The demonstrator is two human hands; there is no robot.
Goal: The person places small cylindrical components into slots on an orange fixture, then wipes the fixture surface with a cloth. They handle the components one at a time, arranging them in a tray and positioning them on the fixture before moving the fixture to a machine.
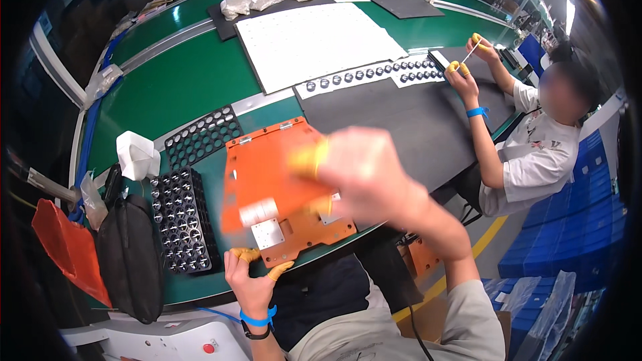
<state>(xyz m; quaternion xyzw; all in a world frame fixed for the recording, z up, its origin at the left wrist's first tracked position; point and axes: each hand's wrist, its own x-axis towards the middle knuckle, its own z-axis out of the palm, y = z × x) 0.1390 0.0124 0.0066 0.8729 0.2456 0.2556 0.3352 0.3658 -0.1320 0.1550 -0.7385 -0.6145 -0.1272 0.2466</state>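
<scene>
Left hand (253,287) straddles orange fixture's (287,187) near-left corner, thumb and fingers spread. Fixture's on the desk (212,195), lid tilted, hinges (287,125) along its far edge. Right hand (364,170) is nearer the lid, over its right side; blurred, can't tell grip.

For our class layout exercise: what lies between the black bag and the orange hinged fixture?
In the head view, a black tray of round parts, then a strip of green tabletop, lies between bag and fixture.

The left hand (251,292) is low, thumb (276,273) spread; the blurred right hand (361,167) sits higher, forearm (438,230) slanting.
</scene>
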